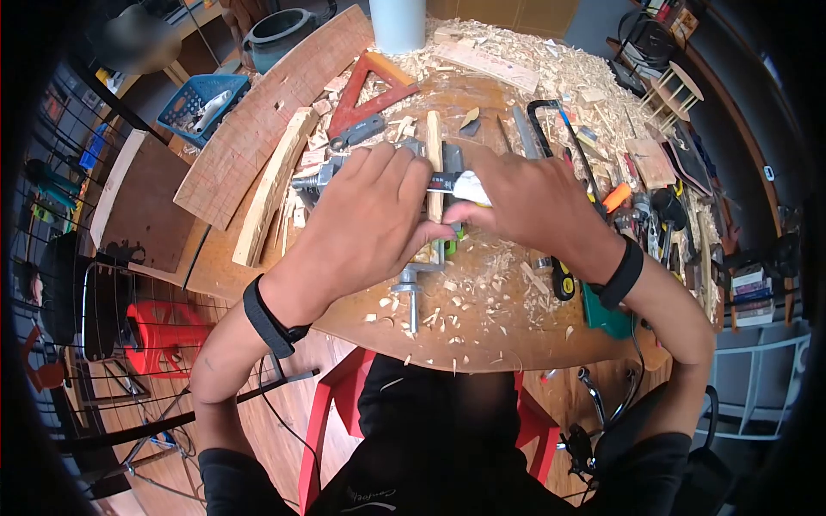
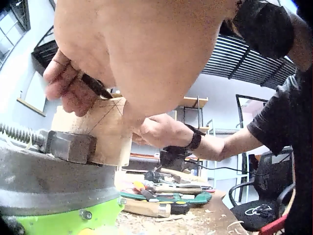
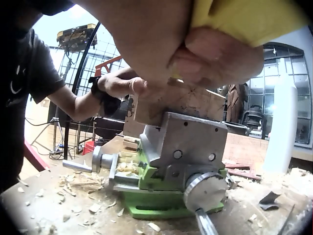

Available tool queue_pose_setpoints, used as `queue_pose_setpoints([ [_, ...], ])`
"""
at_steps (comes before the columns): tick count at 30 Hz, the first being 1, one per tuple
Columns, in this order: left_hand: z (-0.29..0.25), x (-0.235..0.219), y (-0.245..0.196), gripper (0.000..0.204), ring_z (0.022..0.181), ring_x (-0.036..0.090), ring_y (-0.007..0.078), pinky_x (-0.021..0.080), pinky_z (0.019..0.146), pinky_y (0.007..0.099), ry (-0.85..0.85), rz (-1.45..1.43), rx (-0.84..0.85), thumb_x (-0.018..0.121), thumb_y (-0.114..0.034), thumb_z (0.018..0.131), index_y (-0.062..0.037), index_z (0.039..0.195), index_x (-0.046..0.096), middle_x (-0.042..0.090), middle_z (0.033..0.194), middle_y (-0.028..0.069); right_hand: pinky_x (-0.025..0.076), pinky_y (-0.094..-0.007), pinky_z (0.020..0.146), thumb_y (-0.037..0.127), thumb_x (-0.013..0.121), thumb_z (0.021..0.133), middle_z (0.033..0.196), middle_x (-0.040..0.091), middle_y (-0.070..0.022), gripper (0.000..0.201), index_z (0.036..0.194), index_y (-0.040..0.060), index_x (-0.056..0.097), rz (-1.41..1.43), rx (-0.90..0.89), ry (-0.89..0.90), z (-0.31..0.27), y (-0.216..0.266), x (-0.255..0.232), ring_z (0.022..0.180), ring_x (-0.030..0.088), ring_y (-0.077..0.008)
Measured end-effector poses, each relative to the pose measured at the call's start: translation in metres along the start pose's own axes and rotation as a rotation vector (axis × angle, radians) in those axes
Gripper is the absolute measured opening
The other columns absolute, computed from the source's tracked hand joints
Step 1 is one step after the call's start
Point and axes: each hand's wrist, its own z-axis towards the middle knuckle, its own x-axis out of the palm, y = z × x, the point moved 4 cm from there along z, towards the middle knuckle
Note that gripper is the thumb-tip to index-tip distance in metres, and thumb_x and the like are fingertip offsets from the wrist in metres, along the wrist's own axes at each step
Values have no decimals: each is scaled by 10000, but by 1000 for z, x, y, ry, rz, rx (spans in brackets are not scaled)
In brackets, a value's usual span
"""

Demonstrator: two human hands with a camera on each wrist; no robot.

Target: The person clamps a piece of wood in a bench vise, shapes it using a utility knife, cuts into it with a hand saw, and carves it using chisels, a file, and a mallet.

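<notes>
Tool (image 1: 443,182) in fingers' grasp, left hand (image 1: 366,215) and right hand (image 1: 540,202), across wood (image 1: 434,129) near front edge of table (image 1: 508,348); possible slip if forced.

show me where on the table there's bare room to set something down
Nearly bare: the front strip of table, between the vise handle and the green item. A smaller patch lies beyond the vise, between red triangle and hacksaw. Crowded: the right side, packed with tools, and the far side, heaped with shavings.
</notes>
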Motion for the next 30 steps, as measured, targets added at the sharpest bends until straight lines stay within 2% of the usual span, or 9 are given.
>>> queue_pose_setpoints([
  [3,3,-5,4,802,1044,525,402,430,934,441,-52,42,16,598,-573,894,102,1305,461,542,1131,245,534,-404,538,665,685,761,599,626,-141,660,840,27,535,11,-74,-75,12,-7,0,577,677,-335],
  [7,6,-5,9,836,1095,525,417,428,966,446,11,17,12,596,-579,894,116,1333,444,539,1194,266,538,-393,549,672,693,746,596,624,-140,676,859,24,538,-13,-99,-102,18,-9,1,573,677,-333],
  [13,5,-3,9,787,1035,520,424,430,930,463,-7,-16,5,590,-568,900,103,1292,463,533,1123,249,538,-404,528,671,694,749,585,627,-138,689,891,14,546,-11,-70,-62,14,-7,7,564,678,-339],
  [18,6,-5,8,727,972,514,415,427,875,463,-62,-30,34,594,-559,896,64,1251,482,522,1054,222,548,-405,533,664,688,766,590,634,-155,669,851,13,559,-10,-4,-20,13,-5,4,578,689,-341],
  [22,5,-5,7,701,950,513,405,427,850,453,-50,-60,33,613,-548,890,55,1229,496,523,1026,210,541,-411,519,651,687,779,590,635,-157,653,826,12,560,20,14,-14,8,0,-2,587,691,-342],
  [25,2,-5,-1,683,936,511,396,428,836,449,-27,-55,40,644,-532,877,49,1209,510,523,997,200,537,-418,517,626,687,799,592,629,-156,628,816,13,552,20,68,61,-1,5,-3,585,687,-347],
  [28,2,-5,-4,672,958,521,392,430,843,444,24,-23,-4,657,-509,877,55,1215,514,539,1009,203,536,-420,524,587,698,814,598,622,-147,601,835,7,540,40,45,36,-6,5,-2,586,680,-352],
  [30,4,-10,-1,678,987,528,394,434,850,446,-53,15,39,644,-502,893,67,1235,506,548,1055,211,535,-411,520,572,712,809,615,618,-142,598,864,6,527,72,-56,-113,1,2,-2,588,678,-344],
])
